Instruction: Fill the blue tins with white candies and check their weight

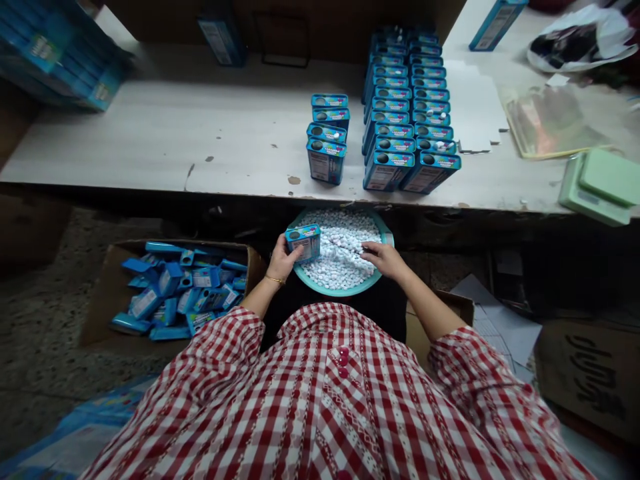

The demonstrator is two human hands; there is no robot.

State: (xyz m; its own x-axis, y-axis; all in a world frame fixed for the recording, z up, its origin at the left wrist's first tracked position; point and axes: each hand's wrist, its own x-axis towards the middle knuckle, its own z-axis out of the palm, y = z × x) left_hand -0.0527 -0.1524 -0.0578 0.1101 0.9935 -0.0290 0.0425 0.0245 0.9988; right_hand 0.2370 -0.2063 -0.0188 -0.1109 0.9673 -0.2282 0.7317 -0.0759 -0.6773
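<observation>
My left hand (286, 257) is closed around a small blue candy box (306, 244), held upright over the left side of a round turquoise basin (335, 291). A dark round opening shows on the box's top. Small white candies (340, 269) fill the basin, which sits at my lap below the table edge. Over the right side of the basin, my right hand (384, 259) has its fingers drawn together at the candies. Something small and dark shows at its fingertips, too unclear to name.
Blue boxes stand in a short row (326, 160) and a longer double row (389, 172) on the white table (240, 153). A carton (100, 293) of jumbled blue boxes is at left. A green scale-like device (603, 183) and a plastic bag (583, 40) lie right.
</observation>
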